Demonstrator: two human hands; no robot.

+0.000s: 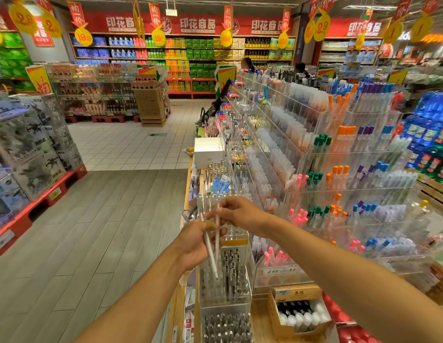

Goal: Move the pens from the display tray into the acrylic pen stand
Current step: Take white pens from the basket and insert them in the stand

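Left hand [194,246] and right hand [236,214] each pinch a white pen [210,253] above the acrylic pen stand [225,276]; one could be dropped if grips loosen.

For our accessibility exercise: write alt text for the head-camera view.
Two bare hands hold white pens above a clear acrylic pen stand in a stationery aisle: the left hand grips two pens, the right hand pinches one's top.

Pens [213,246] above pen stand [225,288]
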